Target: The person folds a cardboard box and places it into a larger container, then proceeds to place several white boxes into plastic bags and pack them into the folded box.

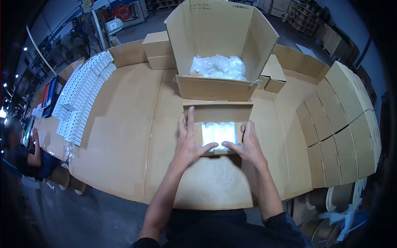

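A small open cardboard box point(218, 112) lies in front of me with its back flap raised. Inside it is a pack in clear, shiny wrap point(219, 131), whose contents I cannot make out. My left hand point(191, 140) is at the box's left side, index finger stretched upward and thumb pressed on the wrapped pack near its front edge. On the other side, my right hand point(249, 148) has its fingers curled at the box's right wall, the thumb also on the pack. The two thumb tips nearly meet.
Behind stands a large open carton point(215, 89) holding bubble wrap point(219, 67). Stacked white boxes point(84, 91) line the left, closed brown boxes point(341, 132) the right. The cardboard-covered table point(120, 136) curves around me. Another person point(29, 153) sits far left.
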`<state>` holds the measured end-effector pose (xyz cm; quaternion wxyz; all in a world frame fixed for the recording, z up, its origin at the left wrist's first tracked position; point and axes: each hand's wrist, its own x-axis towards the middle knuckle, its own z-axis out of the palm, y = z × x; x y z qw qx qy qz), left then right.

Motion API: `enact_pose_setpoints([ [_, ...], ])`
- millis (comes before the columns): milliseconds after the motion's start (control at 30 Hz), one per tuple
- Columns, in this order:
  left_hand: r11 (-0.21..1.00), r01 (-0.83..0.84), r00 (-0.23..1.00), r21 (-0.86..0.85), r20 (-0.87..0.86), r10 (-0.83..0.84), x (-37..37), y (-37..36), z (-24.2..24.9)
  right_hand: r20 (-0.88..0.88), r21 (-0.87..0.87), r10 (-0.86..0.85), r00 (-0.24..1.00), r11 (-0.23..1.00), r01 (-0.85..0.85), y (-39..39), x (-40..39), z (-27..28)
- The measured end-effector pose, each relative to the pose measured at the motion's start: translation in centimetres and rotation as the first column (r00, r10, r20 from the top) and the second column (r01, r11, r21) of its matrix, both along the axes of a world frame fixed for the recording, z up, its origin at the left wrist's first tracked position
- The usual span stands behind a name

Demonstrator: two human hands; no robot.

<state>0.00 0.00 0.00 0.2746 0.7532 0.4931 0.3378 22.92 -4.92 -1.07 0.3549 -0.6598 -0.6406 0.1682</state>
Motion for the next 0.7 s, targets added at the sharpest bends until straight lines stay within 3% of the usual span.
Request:
enact_pose_setpoints([
  [67, 0.998, -0.03, 0.995, 0.046, 0.098, 0.025, -0.1, 0.1, -0.3, -0.073, -0.036, -0.073, 0.995, 0.997, 0.07, 0.2, -0.6, 0.5],
  [200, 0.986, -0.122, 0.935, 0.114, 0.345, 0.076, 0.4, -0.9, -2.4, -0.181, 0.058, -0.152, 0.972, 0.985, 0.165, 0.0, -1.1, -0.2],
  [300, 0.99, -0.041, 0.903, 0.132, 0.43, -0.02, -0.3, -0.5, -4.7, -0.187, 0.03, -0.243, 0.952, 0.967, 0.253, -0.1, -1.6, -0.4],
  [333, 0.991, -0.008, 0.838, 0.136, 0.541, -0.067, -0.1, -1.3, -4.3, -0.228, 0.157, -0.199, 0.953, 0.959, 0.238, -0.1, -1.6, -1.1],
  [433, 0.98, 0.047, 0.82, 0.194, 0.552, -0.148, -0.9, -0.7, -6.2, -0.294, 0.247, -0.168, 0.941, 0.938, 0.245, -0.2, -1.8, -2.8],
  [467, 0.982, 0.042, 0.836, 0.186, 0.532, -0.137, -1.1, -1.0, -6.8, -0.167, 0.251, -0.177, 0.97, 0.944, 0.215, -0.8, -1.7, -2.7],
  [567, 0.984, 0.058, 0.819, 0.167, 0.557, -0.142, -1.3, -1.4, -6.7, -0.383, 0.235, -0.278, 0.881, 0.893, 0.384, -1.8, -3.0, -2.6],
  [600, 0.984, 0.062, 0.822, 0.167, 0.551, -0.146, -1.4, -1.6, -6.9, -0.551, 0.16, -0.283, 0.785, 0.887, 0.433, -2.8, -3.9, -2.1],
  [700, 0.981, 0.067, 0.831, 0.182, 0.534, -0.156, -1.7, -1.6, -7.2, -0.509, 0.379, -0.14, 0.849, 0.849, 0.367, -5.2, -5.0, -4.5],
])
